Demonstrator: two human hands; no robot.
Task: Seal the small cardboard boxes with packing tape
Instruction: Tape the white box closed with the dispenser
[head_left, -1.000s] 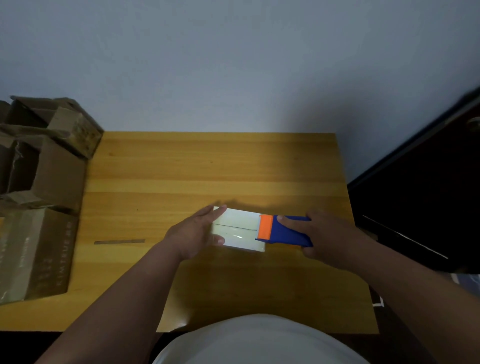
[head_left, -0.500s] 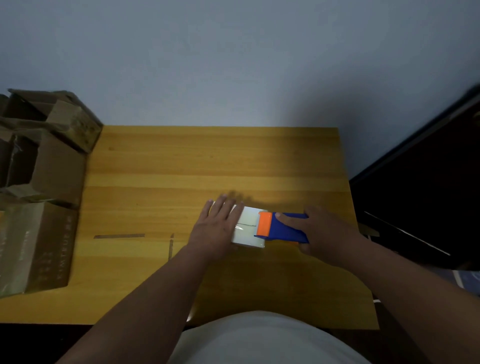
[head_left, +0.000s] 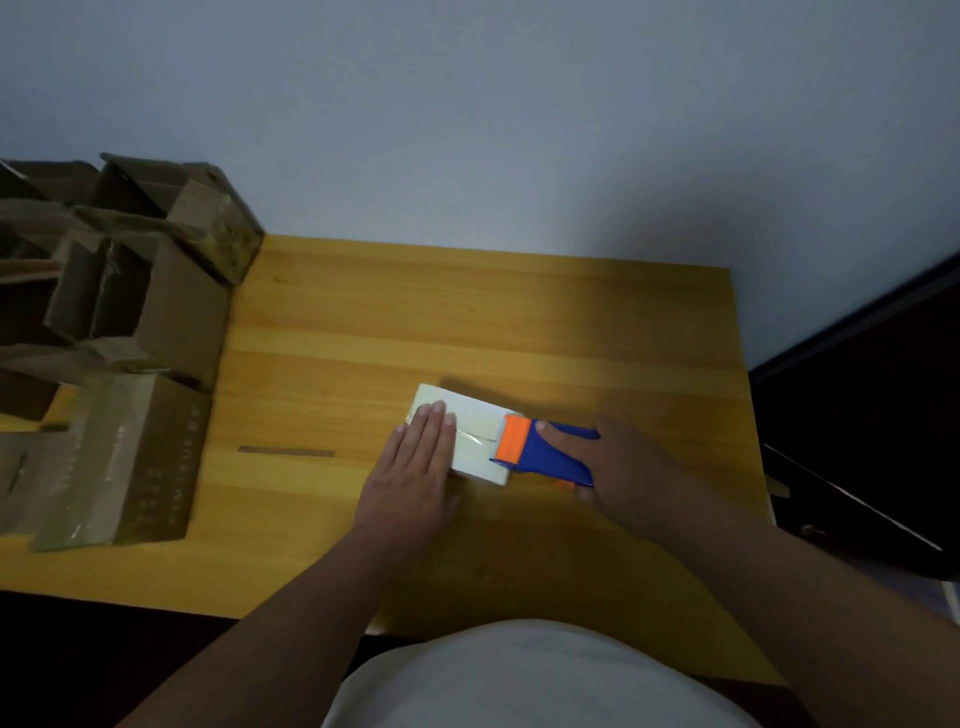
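Note:
A small pale cardboard box (head_left: 478, 421) lies flat on the wooden table (head_left: 467, 322), its closed flaps facing up with a seam along the middle. My left hand (head_left: 415, 467) presses flat on the box's left part, fingers straight and together. My right hand (head_left: 623, 462) grips the blue handle of a tape dispenser (head_left: 545, 449). The dispenser's orange head sits on the box's right end over the seam. Its tape roll is hidden by my hand.
Several brown cardboard boxes (head_left: 130, 312) are piled at the table's left edge, some with open flaps, one taped box (head_left: 124, 462) nearest me. A thin dark strip (head_left: 285, 452) lies on the table left of my hand. Dark furniture (head_left: 872, 415) stands to the right.
My left hand went from gripping the box's left end to lying flat on top of it. The dispenser stays at the box's right end. My view has shifted rightward.

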